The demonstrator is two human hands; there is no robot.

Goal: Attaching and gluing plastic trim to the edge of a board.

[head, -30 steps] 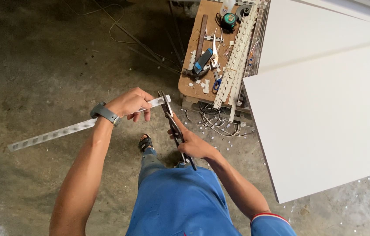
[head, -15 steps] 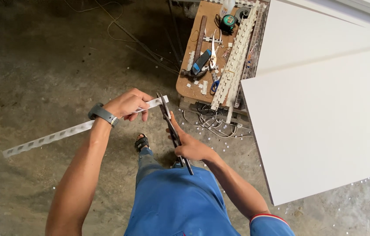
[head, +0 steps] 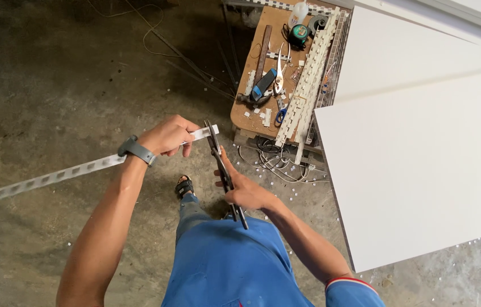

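The left hand [head: 167, 135] is closed around a long white strip with holes [head: 69, 172]. The strip runs from the far left of the frame up to the middle, and its short end sticks out just past the fingers. A grey watch [head: 135, 149] sits on the left wrist. The right hand [head: 246, 190] is clenched on the handles of dark snips [head: 222, 168]. The blades of the snips meet the end of the strip in the middle of the frame. Below the hands are blue trousers and a foot in a black sandal [head: 184, 186] on the grey concrete floor [head: 41, 85]. At the top middle stands a small wooden surface [head: 246, 116] with a blue tool, a tape measure and a pile of white strips on it. A big white board [head: 422, 165] fills the right side of the frame.
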